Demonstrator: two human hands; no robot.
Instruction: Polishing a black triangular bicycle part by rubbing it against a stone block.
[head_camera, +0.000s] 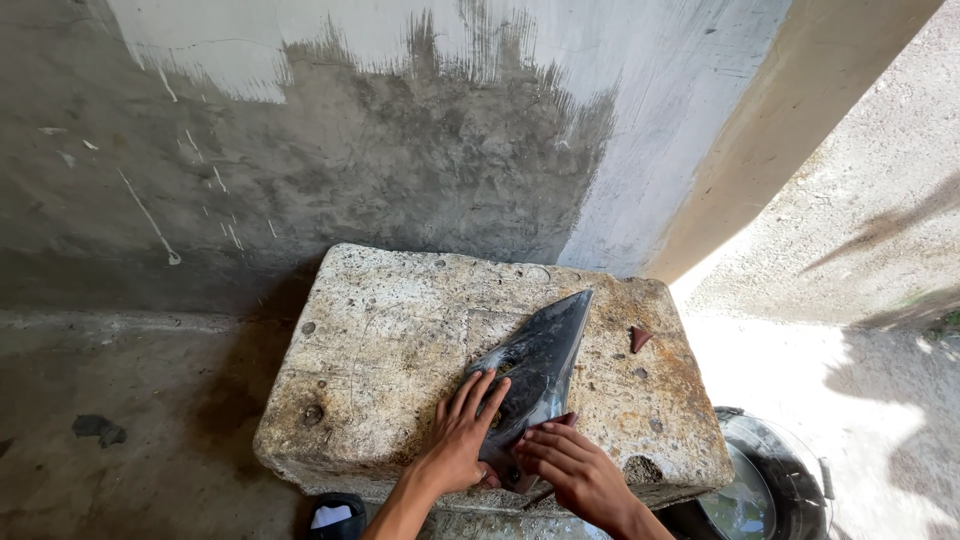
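Under both of our hands, flat on the stone block (400, 340), lies the trowel blade (535, 370), tip pointing up and away from us toward the wall (330, 190). Left hand (462, 430) is spread, 4 fingers (478, 395) laid flat on the wider rear part of the blade, pressing it down, not gripping. Right hand (570, 465) sits just beside it, nearer us, fingers curled loosely over the heel end of the blade where a handle would be; whether it wraps around a handle we cannot tell, that part is hidden under the fingers.

Step in hand, as we judge it: blade face held against the rough stone, as for rubbing or honing. The next move would call for even downward pressure from the left fingers and a steady push or pull from the right, keeping the blade flat so the tip does not lift.

Blade look: dark grey metal, long pointed triangle, dull with smeared patches and a paler sheen along the right edge. Surface looks worn and stained, not clean.

Around the hands: a small reddish chip (640, 338) lies on the block, right of the blade tip, apart from it. Below and right of the right hand, a dark bucket (775, 480) with water stands against the block's corner. Below the left wrist, a dark sandal (335, 515) on the concrete floor (120, 430).
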